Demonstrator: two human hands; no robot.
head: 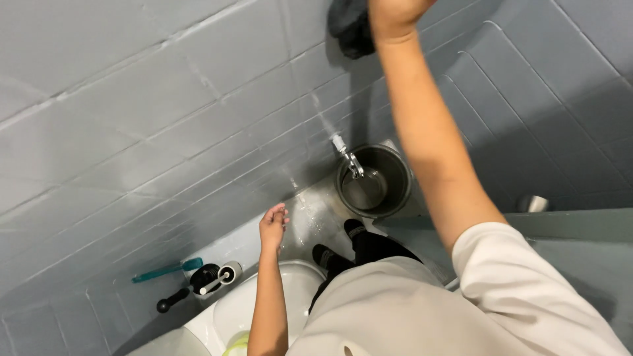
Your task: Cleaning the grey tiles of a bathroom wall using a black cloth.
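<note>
I look down along a grey tiled wall (132, 132) in a bathroom. My right hand (392, 16) is raised high against the wall at the top edge of the view, pressed on a dark cloth (349, 26); its fingers are cut off by the frame. My left hand (272, 227) hangs low with loosely curled fingers, holding nothing, above the wet floor (316, 217) near a white toilet bowl (264, 303). My feet in dark socks (326, 256) stand beside the bowl.
A grey bucket (395, 173) with water stands under a metal tap (347, 157) in the corner. A teal-handled brush (165, 270), a dark brush holder (204, 277) and a black-handled tool (173, 300) lie by the toilet. A grey partition (580, 224) is at right.
</note>
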